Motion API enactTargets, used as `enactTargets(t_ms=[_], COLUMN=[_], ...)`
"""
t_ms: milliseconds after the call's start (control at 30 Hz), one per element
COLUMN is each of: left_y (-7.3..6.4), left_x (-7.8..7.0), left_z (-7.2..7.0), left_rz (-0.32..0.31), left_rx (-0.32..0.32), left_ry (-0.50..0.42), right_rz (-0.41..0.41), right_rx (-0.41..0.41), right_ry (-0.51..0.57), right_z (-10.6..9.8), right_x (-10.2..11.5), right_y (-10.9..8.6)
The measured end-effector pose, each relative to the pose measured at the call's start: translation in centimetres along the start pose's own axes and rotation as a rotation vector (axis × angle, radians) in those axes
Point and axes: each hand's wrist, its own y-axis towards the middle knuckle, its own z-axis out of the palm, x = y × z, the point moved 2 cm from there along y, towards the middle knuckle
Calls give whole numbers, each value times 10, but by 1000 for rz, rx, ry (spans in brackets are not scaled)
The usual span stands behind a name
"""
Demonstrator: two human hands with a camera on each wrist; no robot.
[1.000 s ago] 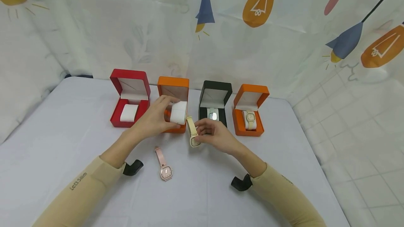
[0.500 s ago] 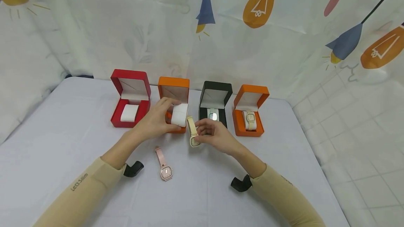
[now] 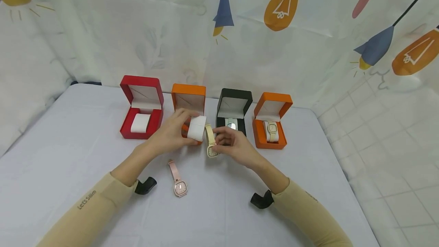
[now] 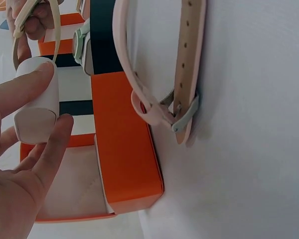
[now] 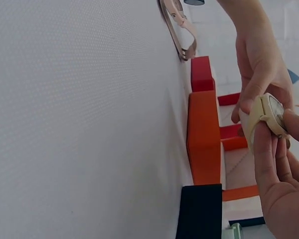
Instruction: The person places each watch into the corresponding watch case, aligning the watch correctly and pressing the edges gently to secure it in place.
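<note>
My left hand (image 3: 169,130) grips a white watch cushion (image 3: 197,128) between thumb and fingers, above the front of the left orange watch box (image 3: 188,91). My right hand (image 3: 236,146) pinches a cream wristwatch (image 3: 210,134) by its case, just right of the cushion. In the left wrist view the watch's strap (image 4: 57,32) makes a loop right at the far end of the cushion (image 4: 36,127). The right wrist view shows the watch (image 5: 261,113) overlapping the left hand's fingers. A pink wristwatch (image 3: 180,187) lies on the table, nearer the person.
An open red box (image 3: 124,132) holding a bare white cushion (image 3: 140,123) stands at left. Right of the left orange box are an open dark green box (image 3: 236,93) with a pale green watch (image 3: 231,125) and another orange box (image 3: 269,144) with a cream watch (image 3: 272,128).
The left hand has brought the cushion slightly down and right, tilting it toward the watch. The right hand holds the watch in nearly the same spot. The pink watch and boxes have not moved.
</note>
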Motion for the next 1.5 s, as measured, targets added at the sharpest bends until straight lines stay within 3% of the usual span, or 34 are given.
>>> enactTargets(t_ms=[533, 1500], left_y=[-1, -2], left_x=[-2, -6], left_z=[5, 8], left_rz=[46, 64], left_rx=[30, 41], left_ry=[29, 17], right_rz=[18, 45], right_rx=[-4, -24], right_ry=[8, 54], right_z=[0, -1], right_x=[0, 0], right_y=[2, 2])
